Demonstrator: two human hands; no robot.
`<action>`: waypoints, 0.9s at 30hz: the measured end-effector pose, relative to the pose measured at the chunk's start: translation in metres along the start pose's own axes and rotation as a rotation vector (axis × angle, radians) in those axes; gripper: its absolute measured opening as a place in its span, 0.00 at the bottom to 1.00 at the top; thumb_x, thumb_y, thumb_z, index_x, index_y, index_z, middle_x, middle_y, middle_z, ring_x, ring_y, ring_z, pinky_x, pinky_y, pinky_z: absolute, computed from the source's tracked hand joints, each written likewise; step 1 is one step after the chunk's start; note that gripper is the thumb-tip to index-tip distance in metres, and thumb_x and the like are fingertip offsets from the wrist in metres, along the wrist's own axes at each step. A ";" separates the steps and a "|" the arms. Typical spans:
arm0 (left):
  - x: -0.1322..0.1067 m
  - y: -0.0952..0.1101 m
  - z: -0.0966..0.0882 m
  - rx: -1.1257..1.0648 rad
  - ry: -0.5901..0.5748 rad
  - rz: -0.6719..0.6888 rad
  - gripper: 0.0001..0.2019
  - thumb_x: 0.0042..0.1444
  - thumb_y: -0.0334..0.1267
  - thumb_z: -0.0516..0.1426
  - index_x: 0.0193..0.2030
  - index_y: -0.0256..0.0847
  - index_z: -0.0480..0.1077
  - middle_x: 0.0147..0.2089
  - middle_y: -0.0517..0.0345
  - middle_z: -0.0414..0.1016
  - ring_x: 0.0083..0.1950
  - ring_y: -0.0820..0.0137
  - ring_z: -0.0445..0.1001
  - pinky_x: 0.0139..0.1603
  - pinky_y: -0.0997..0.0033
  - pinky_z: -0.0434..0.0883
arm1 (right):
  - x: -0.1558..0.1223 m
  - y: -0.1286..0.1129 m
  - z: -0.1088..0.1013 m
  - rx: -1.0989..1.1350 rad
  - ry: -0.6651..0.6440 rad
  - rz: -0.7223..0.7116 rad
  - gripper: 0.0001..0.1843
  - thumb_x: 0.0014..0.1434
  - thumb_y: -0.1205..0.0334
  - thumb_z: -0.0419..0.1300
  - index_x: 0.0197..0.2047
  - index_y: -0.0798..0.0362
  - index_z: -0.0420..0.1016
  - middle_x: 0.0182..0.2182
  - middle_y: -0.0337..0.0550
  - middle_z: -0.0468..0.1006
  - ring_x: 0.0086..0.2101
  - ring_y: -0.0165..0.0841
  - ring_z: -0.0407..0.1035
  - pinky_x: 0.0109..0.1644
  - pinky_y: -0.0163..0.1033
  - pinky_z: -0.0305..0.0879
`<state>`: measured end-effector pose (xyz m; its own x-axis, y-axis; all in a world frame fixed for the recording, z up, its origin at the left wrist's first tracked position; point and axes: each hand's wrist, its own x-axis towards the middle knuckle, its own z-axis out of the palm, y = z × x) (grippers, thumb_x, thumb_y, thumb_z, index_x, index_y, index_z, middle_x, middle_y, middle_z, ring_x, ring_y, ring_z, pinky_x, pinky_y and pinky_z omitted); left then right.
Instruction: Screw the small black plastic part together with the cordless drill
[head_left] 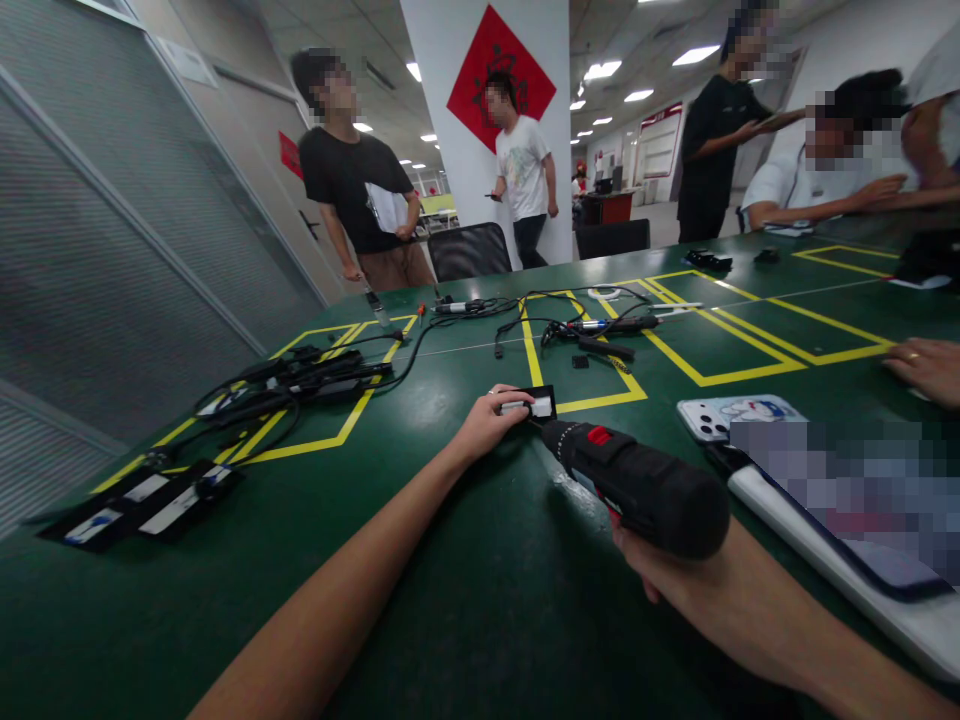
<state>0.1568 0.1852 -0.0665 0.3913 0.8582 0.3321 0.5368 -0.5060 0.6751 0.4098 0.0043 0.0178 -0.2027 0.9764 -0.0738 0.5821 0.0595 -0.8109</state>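
My left hand (487, 425) rests on the green table (465, 600) with its fingers pinched on a small black block with a white label (532, 405). My right hand (645, 560) is wrapped round the handle of a black electric screwdriver with a red switch (630, 480). The tool's tip points at the right side of the small block and touches it or nearly does. Most of my right fingers are hidden under the tool's body.
A white phone (739, 415) lies just right of the tool. A bundle of black cables and adapters (300, 380) sits at the left, flat black labelled parts (142, 500) nearer. More tools (600, 330) lie beyond. Another person's hand (926, 368) rests at the right; several people stand behind.
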 end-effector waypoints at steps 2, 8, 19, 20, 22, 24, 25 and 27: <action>0.000 0.000 0.000 0.003 -0.001 0.001 0.11 0.60 0.39 0.56 0.46 0.37 0.70 0.53 0.51 0.69 0.53 0.61 0.69 0.53 0.51 0.67 | 0.000 0.000 0.000 0.000 0.005 -0.004 0.09 0.55 0.57 0.56 0.33 0.52 0.74 0.20 0.37 0.72 0.21 0.28 0.64 0.25 0.32 0.61; 0.000 0.002 0.000 0.011 0.003 -0.001 0.10 0.60 0.39 0.56 0.45 0.37 0.70 0.52 0.51 0.70 0.53 0.61 0.69 0.54 0.51 0.67 | 0.001 -0.001 -0.001 0.016 -0.014 0.016 0.10 0.55 0.57 0.56 0.34 0.53 0.74 0.21 0.38 0.73 0.22 0.29 0.65 0.25 0.32 0.61; 0.001 0.001 0.000 0.019 0.016 0.004 0.11 0.60 0.40 0.55 0.46 0.37 0.70 0.52 0.51 0.70 0.53 0.61 0.69 0.53 0.52 0.68 | 0.004 0.002 0.001 0.045 -0.022 0.022 0.11 0.56 0.56 0.55 0.35 0.54 0.74 0.19 0.37 0.72 0.20 0.27 0.63 0.24 0.31 0.59; 0.001 0.001 0.000 0.020 0.016 0.003 0.11 0.60 0.40 0.55 0.46 0.37 0.70 0.52 0.51 0.70 0.53 0.61 0.69 0.53 0.52 0.68 | 0.003 0.001 0.001 0.045 -0.026 0.022 0.11 0.56 0.57 0.55 0.34 0.54 0.74 0.19 0.36 0.72 0.20 0.27 0.63 0.24 0.31 0.59; 0.001 0.001 0.000 0.023 0.017 -0.002 0.11 0.60 0.40 0.55 0.46 0.37 0.70 0.52 0.51 0.70 0.53 0.61 0.69 0.53 0.52 0.68 | 0.003 -0.001 0.001 0.042 -0.021 0.017 0.10 0.55 0.58 0.55 0.34 0.54 0.74 0.19 0.36 0.71 0.19 0.27 0.63 0.24 0.31 0.59; 0.001 0.002 0.001 0.024 0.019 -0.004 0.11 0.60 0.40 0.55 0.46 0.37 0.70 0.52 0.51 0.70 0.54 0.61 0.69 0.54 0.51 0.67 | 0.002 -0.003 0.000 0.035 0.001 0.000 0.09 0.53 0.59 0.56 0.35 0.53 0.74 0.18 0.36 0.71 0.20 0.28 0.64 0.25 0.32 0.60; 0.002 0.002 0.001 0.025 0.020 -0.004 0.11 0.60 0.40 0.55 0.46 0.37 0.70 0.52 0.51 0.70 0.54 0.60 0.68 0.54 0.51 0.67 | 0.002 -0.003 0.000 0.031 0.014 -0.011 0.09 0.53 0.59 0.57 0.35 0.53 0.74 0.18 0.36 0.70 0.21 0.29 0.64 0.25 0.32 0.60; 0.002 0.002 0.001 0.026 0.021 -0.004 0.11 0.60 0.40 0.55 0.46 0.37 0.70 0.52 0.51 0.70 0.54 0.60 0.68 0.55 0.50 0.66 | 0.001 -0.004 0.001 0.026 0.037 -0.035 0.08 0.51 0.60 0.57 0.35 0.52 0.73 0.18 0.36 0.70 0.21 0.30 0.65 0.25 0.33 0.60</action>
<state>0.1590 0.1857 -0.0655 0.3731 0.8620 0.3432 0.5579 -0.5040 0.6593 0.4064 0.0051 0.0210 -0.1937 0.9808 -0.0240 0.5540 0.0892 -0.8277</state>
